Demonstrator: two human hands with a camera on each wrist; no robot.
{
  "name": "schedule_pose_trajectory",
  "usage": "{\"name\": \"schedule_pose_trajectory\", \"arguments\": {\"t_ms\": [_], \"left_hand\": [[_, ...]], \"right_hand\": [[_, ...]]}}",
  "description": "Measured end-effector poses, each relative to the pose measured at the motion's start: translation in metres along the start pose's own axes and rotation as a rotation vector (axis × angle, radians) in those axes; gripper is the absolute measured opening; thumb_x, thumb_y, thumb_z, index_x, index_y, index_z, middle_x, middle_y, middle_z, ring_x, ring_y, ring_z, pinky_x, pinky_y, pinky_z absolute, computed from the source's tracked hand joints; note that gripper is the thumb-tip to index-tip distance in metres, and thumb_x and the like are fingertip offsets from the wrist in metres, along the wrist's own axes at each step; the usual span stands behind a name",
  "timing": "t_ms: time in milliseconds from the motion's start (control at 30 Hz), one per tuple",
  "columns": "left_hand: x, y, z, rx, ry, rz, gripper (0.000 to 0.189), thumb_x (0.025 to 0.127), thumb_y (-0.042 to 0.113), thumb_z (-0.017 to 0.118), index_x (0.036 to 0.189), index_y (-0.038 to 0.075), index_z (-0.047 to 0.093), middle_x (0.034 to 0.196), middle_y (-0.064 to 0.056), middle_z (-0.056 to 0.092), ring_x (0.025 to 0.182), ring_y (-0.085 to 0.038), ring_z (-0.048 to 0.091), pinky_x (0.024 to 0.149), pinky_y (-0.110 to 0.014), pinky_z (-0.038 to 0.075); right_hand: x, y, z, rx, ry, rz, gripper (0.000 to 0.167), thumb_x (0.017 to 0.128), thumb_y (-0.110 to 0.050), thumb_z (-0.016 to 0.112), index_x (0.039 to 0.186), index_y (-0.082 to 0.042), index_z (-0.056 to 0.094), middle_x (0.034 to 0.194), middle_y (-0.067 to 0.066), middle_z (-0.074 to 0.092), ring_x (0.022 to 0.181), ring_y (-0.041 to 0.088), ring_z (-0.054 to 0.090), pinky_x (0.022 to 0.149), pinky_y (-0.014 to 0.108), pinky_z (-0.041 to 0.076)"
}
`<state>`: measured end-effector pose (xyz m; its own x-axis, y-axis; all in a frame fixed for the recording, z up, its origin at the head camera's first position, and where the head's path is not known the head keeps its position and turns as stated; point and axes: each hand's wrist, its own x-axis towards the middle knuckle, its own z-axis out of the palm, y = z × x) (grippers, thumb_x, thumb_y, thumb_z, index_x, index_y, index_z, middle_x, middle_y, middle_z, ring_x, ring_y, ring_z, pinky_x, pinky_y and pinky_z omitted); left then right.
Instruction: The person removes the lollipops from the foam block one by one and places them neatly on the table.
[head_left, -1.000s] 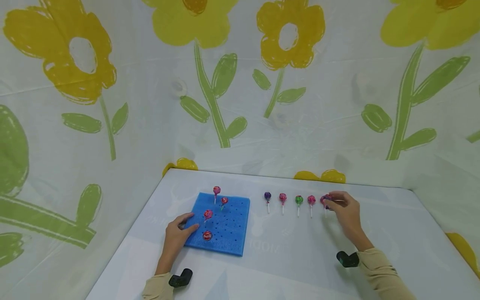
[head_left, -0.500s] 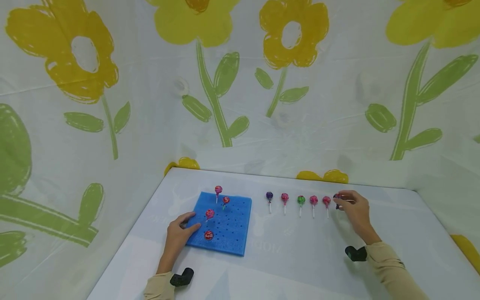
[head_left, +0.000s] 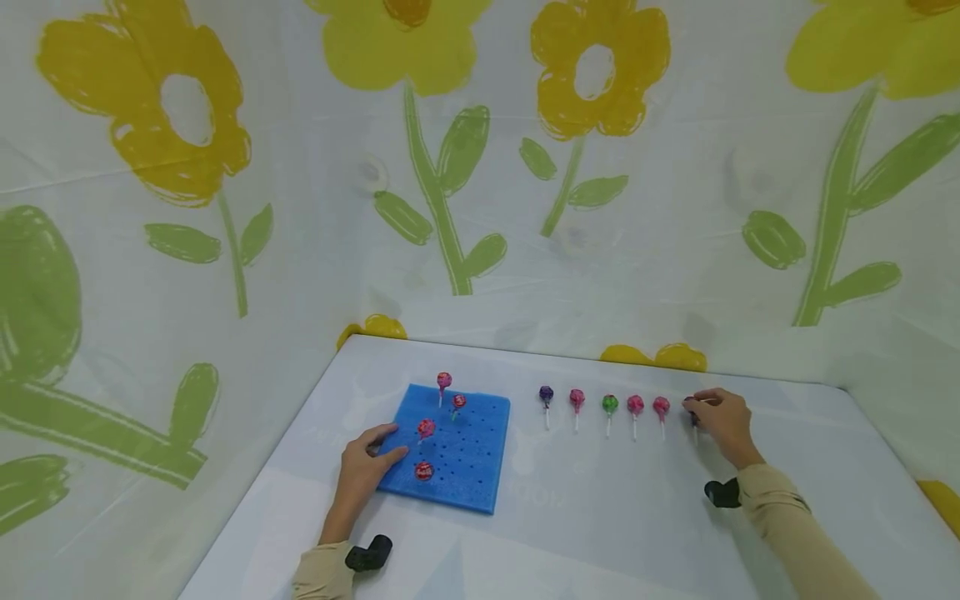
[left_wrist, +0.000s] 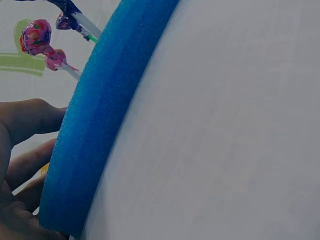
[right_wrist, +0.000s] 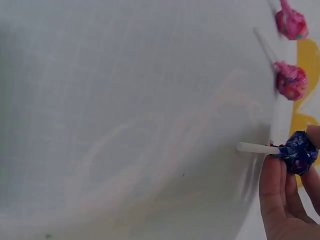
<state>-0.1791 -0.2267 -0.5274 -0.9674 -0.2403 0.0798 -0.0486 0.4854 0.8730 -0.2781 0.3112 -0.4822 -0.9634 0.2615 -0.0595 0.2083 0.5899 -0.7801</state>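
A blue foam board (head_left: 468, 462) dotted with small holes lies on the left of the table, several lollipops standing in its left half, among them a red one (head_left: 423, 471). My left hand (head_left: 362, 471) grips the board's left edge, thumb on top. At the right end of a lollipop row, my right hand (head_left: 726, 423) pinches a dark blue lollipop (right_wrist: 299, 154) by its wrapped head. Its white stick sticks out free in the right wrist view. Left of it lie pink lollipops (head_left: 661, 405), a green lollipop (head_left: 610, 404) and a purple lollipop (head_left: 546, 393).
The white table (head_left: 600, 517) ends at a back edge against a flower-printed cloth (head_left: 645, 250), which also rises at the left and right. A black wrist device (head_left: 369, 553) sits at the left cuff, another black device (head_left: 722, 493) at the right.
The right hand has moved rightward with the dark blue lollipop, from over the last pink lollipop to a spot beyond it. The left hand stays on the foam board. The view has shifted slightly.
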Motion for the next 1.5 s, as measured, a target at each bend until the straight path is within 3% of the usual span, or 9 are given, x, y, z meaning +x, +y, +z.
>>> {"name": "schedule_pose_trajectory", "arguments": {"t_ms": [233,500,800,1033,1333,1500], "left_hand": [[-0.001,0.003,0.001,0.008,-0.007,0.002,0.046,0.081,0.021,0.075,0.123,0.005,0.062,0.129,-0.016,0.056,0.118,-0.032,0.05,0.097,-0.047,0.042],[-0.002,0.003,0.0,0.008,-0.004,-0.005,0.046,0.082,0.021,0.075,0.123,0.004,0.062,0.129,-0.017,0.056,0.119,-0.033,0.05,0.097,-0.048,0.042],[-0.004,0.005,-0.002,-0.011,0.0,0.001,0.046,0.081,0.021,0.076,0.122,0.005,0.063,0.129,-0.016,0.056,0.117,-0.032,0.051,0.097,-0.048,0.042],[-0.003,0.004,-0.001,-0.014,-0.005,0.001,0.047,0.081,0.021,0.076,0.122,0.005,0.062,0.13,-0.016,0.056,0.119,-0.032,0.05,0.097,-0.048,0.041],[-0.003,0.005,0.0,-0.022,-0.004,-0.01,0.046,0.081,0.02,0.075,0.122,0.006,0.062,0.13,-0.016,0.056,0.12,-0.033,0.05,0.098,-0.048,0.041],[-0.003,0.005,0.0,-0.035,-0.012,-0.02,0.046,0.081,0.02,0.075,0.123,0.006,0.062,0.13,-0.016,0.056,0.121,-0.033,0.049,0.099,-0.049,0.04]], "right_hand": [[0.007,0.006,0.003,-0.095,0.0,0.018,0.042,0.088,-0.021,0.065,0.112,0.013,0.057,0.103,0.029,0.059,0.082,0.031,0.058,0.056,0.022,0.047],[0.01,0.01,0.009,-0.162,0.004,-0.029,0.042,0.088,-0.017,0.066,0.114,0.014,0.055,0.102,0.031,0.057,0.089,0.038,0.052,0.071,0.04,0.052],[0.008,0.01,0.006,-0.169,-0.032,-0.062,0.046,0.086,-0.018,0.067,0.115,0.014,0.052,0.105,0.034,0.055,0.086,0.038,0.055,0.064,0.034,0.053],[0.007,0.008,0.001,-0.171,-0.056,-0.063,0.046,0.087,-0.02,0.066,0.115,0.013,0.05,0.103,0.033,0.055,0.081,0.034,0.057,0.053,0.023,0.048],[0.001,-0.006,-0.006,-0.21,-0.024,-0.147,0.042,0.089,-0.02,0.063,0.114,0.012,0.053,0.107,0.035,0.054,0.095,0.045,0.051,0.073,0.049,0.051],[-0.002,-0.009,-0.004,-0.197,-0.011,-0.195,0.038,0.089,-0.016,0.063,0.114,0.01,0.054,0.108,0.033,0.056,0.097,0.045,0.052,0.071,0.05,0.051]]}}
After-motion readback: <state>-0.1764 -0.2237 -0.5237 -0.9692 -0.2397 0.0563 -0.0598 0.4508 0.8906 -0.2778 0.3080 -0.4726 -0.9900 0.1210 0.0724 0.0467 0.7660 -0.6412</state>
